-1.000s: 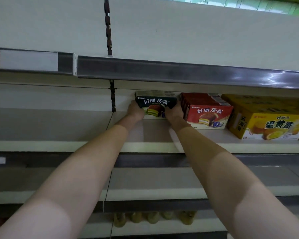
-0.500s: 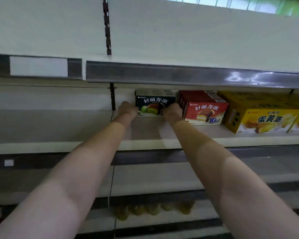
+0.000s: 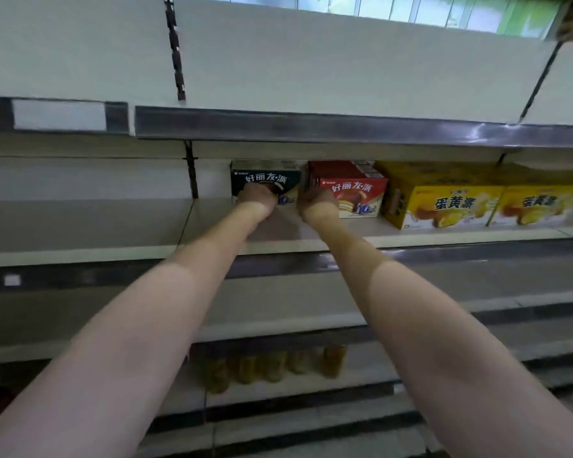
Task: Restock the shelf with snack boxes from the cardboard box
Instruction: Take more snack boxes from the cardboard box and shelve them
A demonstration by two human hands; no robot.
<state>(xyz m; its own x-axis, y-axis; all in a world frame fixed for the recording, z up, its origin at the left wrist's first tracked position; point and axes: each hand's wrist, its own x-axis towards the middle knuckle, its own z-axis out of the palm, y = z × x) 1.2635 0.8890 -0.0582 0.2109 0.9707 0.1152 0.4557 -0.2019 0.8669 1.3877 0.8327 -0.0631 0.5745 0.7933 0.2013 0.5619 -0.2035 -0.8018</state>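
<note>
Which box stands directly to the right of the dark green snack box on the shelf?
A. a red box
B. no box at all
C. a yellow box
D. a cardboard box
A: the red box stands right beside the dark green snack box, with the yellow boxes farther right.

Both hands, left (image 3: 257, 197) and right (image 3: 317, 200), against a dark snack box (image 3: 266, 177) on the shelf (image 3: 411, 233) beside a red box (image 3: 353, 191).

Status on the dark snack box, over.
Left hand and right hand against dark box front. Box deep on shelf, beside red box. Nothing blocking.
</note>
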